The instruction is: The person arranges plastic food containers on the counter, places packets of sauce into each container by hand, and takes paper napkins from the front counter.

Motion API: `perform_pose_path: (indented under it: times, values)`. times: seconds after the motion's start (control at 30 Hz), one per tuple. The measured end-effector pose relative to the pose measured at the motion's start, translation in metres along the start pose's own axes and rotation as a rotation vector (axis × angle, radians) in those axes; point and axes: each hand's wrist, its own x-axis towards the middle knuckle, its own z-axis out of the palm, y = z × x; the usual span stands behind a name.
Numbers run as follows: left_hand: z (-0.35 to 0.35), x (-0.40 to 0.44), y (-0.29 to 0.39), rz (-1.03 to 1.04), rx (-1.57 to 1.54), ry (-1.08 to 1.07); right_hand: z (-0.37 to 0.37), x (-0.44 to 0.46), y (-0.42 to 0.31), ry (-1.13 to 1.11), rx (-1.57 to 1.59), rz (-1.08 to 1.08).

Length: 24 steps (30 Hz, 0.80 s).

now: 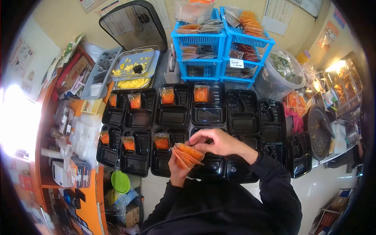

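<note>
Several orange sachets (187, 156) are fanned out in my left hand (178, 171), whose fingers wrap round their lower left side. Bent over the upper edge of that stack is my right hand (213, 141), its fingers curled close to the sachets; whether it pinches one is too small to tell. Black compartment trays (139, 115) stand in two rows on the counter. One orange sachet (202, 94) lies in the fourth tray of the back row, and others like it lie in the trays to the left. Trays on the right (243, 113) hold no sachet.
Blue stacked baskets (199, 38) with sachets stand behind the trays. A glass dish (131, 66) of yellow pieces is at the back left. At the back right are a clear tub (280, 84) of green packets and a stone mortar (316, 131). Orange shelving (94, 199) stands at left.
</note>
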Motion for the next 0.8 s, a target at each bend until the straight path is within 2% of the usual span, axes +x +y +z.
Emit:
perform_pose_path:
  times: [0.03,0.1,0.27,0.37,0.43,0.5,0.57,0.73,0.8]
  values:
    - [0.000,0.000,-0.003,0.029,0.020,-0.116,0.003,-0.005,-0.006,-0.039,-0.136,-0.080]
    - [0.015,0.005,-0.009,0.086,0.061,-0.347,0.012,-0.014,-0.008,-0.073,-0.234,-0.100]
    - [0.006,-0.001,-0.012,0.143,0.089,-0.306,0.026,-0.026,-0.002,0.000,-0.425,-0.282]
    - [0.000,-0.003,-0.017,0.185,0.131,-0.405,0.030,-0.032,0.002,0.109,-0.375,-0.250]
    - [0.003,-0.016,-0.015,0.145,0.093,-0.359,0.025,-0.030,0.013,0.188,-0.294,-0.103]
    - [-0.004,-0.026,-0.012,0.078,-0.005,-0.323,0.018,-0.027,0.016,0.189,-0.002,0.087]
    - [-0.009,-0.031,-0.015,0.132,-0.037,-0.227,0.013,-0.024,0.023,0.212,0.140,0.059]
    - [0.015,-0.054,-0.014,0.188,-0.010,-0.015,-0.032,0.009,0.040,0.381,0.001,-0.004]
    - [0.005,-0.060,-0.002,0.153,0.255,-0.079,-0.038,0.022,0.059,0.388,-0.152,0.017]
